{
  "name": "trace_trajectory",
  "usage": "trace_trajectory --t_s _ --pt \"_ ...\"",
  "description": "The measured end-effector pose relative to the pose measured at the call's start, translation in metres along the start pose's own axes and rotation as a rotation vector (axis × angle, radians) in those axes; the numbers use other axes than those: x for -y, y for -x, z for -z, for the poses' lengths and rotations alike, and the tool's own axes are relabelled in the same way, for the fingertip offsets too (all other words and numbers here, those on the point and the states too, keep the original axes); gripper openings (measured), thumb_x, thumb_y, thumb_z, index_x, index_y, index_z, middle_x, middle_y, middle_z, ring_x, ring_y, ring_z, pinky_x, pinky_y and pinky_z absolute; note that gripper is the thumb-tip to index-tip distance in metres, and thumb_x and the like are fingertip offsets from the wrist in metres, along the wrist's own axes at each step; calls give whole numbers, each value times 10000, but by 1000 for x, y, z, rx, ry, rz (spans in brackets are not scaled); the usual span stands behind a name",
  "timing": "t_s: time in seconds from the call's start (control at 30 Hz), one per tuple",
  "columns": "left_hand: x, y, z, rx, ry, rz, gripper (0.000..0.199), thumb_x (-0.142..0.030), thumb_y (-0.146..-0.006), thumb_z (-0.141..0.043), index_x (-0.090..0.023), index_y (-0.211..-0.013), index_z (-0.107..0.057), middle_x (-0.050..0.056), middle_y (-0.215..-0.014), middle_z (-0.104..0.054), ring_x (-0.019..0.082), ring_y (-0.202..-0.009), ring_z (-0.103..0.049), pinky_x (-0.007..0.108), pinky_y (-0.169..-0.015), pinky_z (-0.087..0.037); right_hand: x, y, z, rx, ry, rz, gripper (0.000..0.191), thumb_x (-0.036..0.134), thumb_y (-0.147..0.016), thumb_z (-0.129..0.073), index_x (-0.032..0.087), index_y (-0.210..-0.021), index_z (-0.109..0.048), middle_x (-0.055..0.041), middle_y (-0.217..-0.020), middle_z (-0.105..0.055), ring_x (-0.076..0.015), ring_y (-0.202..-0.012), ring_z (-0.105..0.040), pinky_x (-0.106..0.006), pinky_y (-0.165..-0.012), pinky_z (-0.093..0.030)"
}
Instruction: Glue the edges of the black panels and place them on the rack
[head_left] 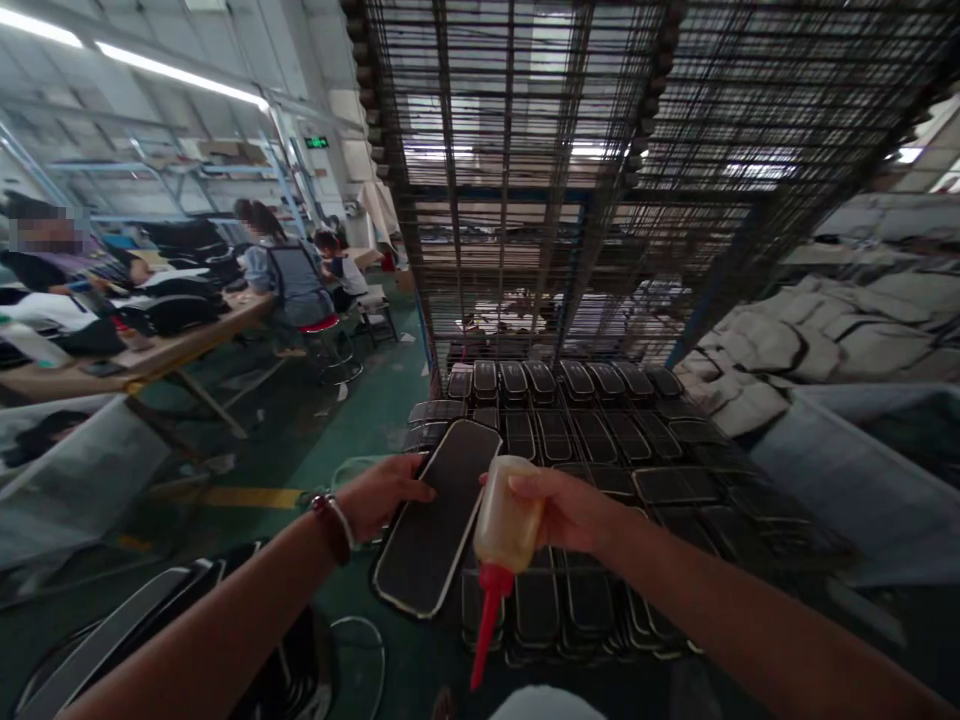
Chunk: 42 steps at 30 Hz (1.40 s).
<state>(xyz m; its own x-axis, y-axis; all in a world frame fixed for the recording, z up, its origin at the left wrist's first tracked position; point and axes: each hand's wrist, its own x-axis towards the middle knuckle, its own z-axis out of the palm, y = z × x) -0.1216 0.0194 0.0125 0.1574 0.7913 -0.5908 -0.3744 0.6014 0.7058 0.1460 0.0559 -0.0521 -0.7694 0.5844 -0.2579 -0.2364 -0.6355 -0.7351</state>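
My left hand (386,492) grips the left edge of a long dark panel (439,520) with rounded corners and a pale rim, thumb on top of it. The panel is held tilted, its near end lower left. In my right hand (566,508) is a squeeze bottle (508,520), part full of a yellowish liquid. It is turned upside down, its long red nozzle (487,620) pointing down beside the panel's right edge. Below and beyond my hands, rows of similar dark panels (555,435) with pale rims lie on a wire rack.
A tall wire rack (510,120) rises in front, its shelves tilted up. More dark panels (135,610) are stacked at lower left. Pale fabric pieces (825,330) are heaped at right beside a grey bin (847,470). People sit at a worktable (165,345) on the left.
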Motion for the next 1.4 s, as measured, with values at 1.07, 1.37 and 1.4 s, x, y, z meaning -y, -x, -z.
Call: trace_trajectory --t_s 1.07,1.37,1.4 --pt "11 3 24 -91 8 146 713 244 -743 -524 -157 -1254 -818 108 -932 -868 327 -746 -836 442 -624 -688 72 53 19 -543 273 803 529 526 -730 -972 214 -1081 -728 -18 -881 -664 -200 -720 -629 -252 -458 -514" --pt "17 -1 10 -109 -28 74 608 273 -728 -617 -110 -1142 -846 166 -938 -876 371 -686 -836 482 -561 -691 50 38 25 -698 112 856 475 508 -741 -966 214 -1010 -707 -16 -851 -651 -193 -710 -620 -238 -453 -495" --pt "17 -2 9 -95 -45 67 562 270 -725 -632 -85 -1103 -848 190 -928 -872 384 -672 -832 488 -543 -687 49 37 25 -711 117 868 465 505 -749 -963 217 -1010 -706 -16 -854 -651 -194 -715 -621 -239 -457 -498"
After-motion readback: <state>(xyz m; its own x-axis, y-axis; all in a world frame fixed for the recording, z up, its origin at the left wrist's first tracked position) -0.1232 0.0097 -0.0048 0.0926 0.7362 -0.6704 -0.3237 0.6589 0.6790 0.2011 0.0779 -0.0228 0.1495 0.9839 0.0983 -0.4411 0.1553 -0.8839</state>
